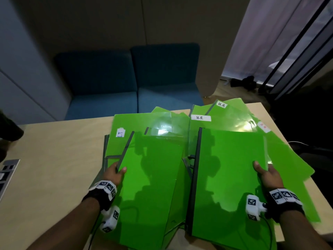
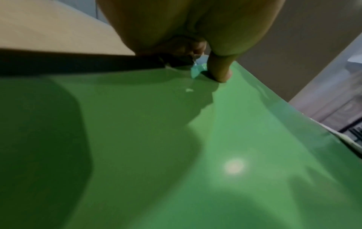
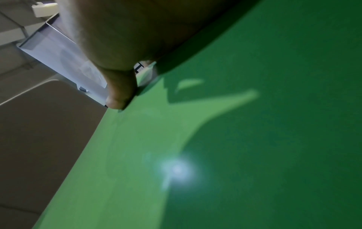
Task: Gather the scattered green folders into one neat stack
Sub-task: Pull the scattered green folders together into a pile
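Note:
Several green folders lie fanned over the right half of a light wooden table [image 1: 54, 150]. My left hand [image 1: 115, 173] pinches the dark-spined left edge of a green folder [image 1: 153, 186], thumb on top and fingers beneath; the left wrist view shows that thumb [image 2: 221, 69] pressed on the folder's cover [image 2: 176, 147]. My right hand [image 1: 266, 175] grips the right edge of another green folder [image 1: 230, 168] with a black spine, thumb on top [image 3: 119, 93] on its cover [image 3: 215, 139]. Behind lie folders labelled H.R [image 1: 201, 118] and one with a white tag [image 1: 120, 132].
A blue sofa [image 1: 133, 83] stands behind the table. A grey socket panel [image 1: 7, 170] sits in the table at the far left beside a dark object [image 1: 9, 130]. Curtains and a dark window frame [image 1: 288, 51] are at the right. Folders overhang the table's right edge.

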